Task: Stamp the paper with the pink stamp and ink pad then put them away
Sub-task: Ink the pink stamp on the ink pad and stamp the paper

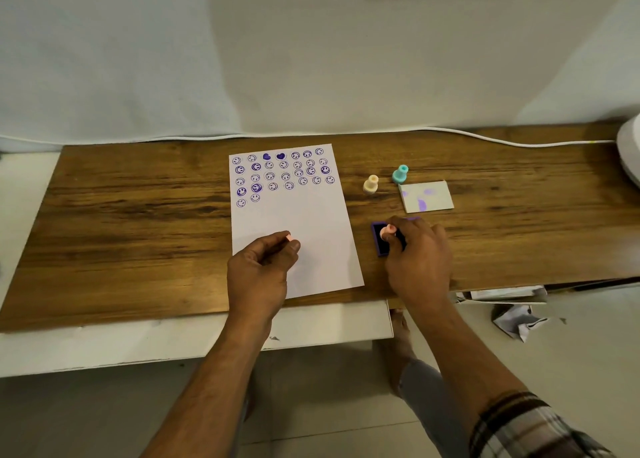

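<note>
1. Pink stamp: pinched in right hand, face down on ink pad, just right of paper. Likely light, rigid plastic; best held by narrow neck.
2. Ink pad: flat, probably light; liable to slide; wet surface, so lift by edges.
3. Left hand: loosely curled on paper's lower part, small pink piece at fingertips, possibly a cap.
4. Paper: thin, floppy.

Quick count: three stamps on the desk, one pink, one cream, one teal. One ink pad, one sheet of paper, one small white card, one white cable. Two hands, left and right, and one crumpled paper on the floor
</note>
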